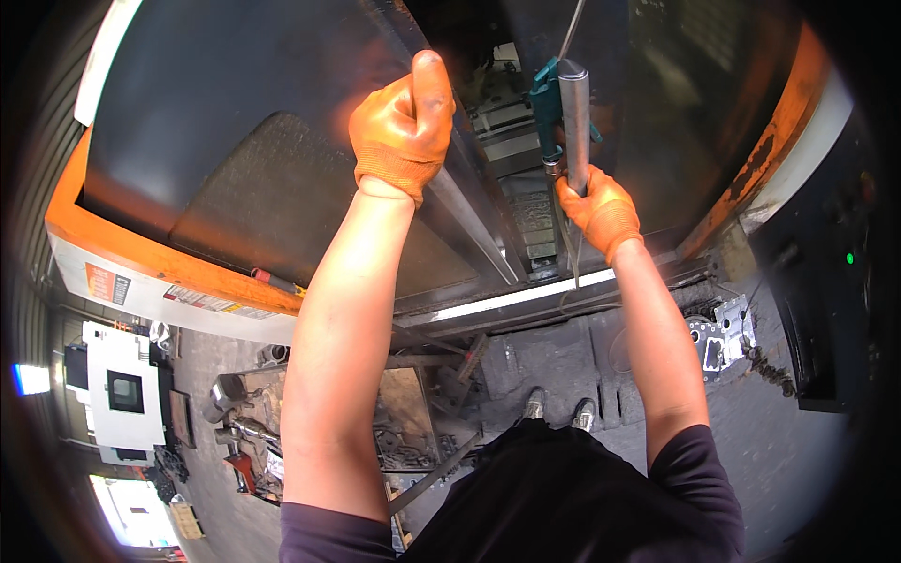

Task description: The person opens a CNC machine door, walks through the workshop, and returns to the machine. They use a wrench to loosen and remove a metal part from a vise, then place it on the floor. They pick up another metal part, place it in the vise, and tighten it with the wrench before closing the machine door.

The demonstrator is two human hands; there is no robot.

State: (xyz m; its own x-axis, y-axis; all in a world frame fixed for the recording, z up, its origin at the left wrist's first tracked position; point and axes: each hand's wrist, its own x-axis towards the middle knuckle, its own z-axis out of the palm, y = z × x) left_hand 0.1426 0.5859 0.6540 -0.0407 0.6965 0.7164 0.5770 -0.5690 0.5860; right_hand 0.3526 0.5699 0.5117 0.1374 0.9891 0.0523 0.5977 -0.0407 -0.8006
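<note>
The orange-gloved right hand [601, 208], ribbed at the cuff, has its fingers clamped round the lower part of a smooth, round steel tube [575, 122]. Left of the tube, the orange-gloved left hand [402, 127] points its thumb up by the upper end of a slanting steel bar [479, 233]; its fingers face away, so what they close on cannot be told. Just left of the tube is a teal tool [547, 108]; past that, a narrow opening between dark, glossy door panels [216, 169] shows metal blocks [507, 117] inside. Well right of the tube curves a chipped orange edge [765, 159]. Below the tube, shoes [534, 403] stand on grey floor [542, 361]. Far lower left of the tube, a counter [266, 387] carries metal parts [251, 428] and a wooden board [404, 403].
</note>
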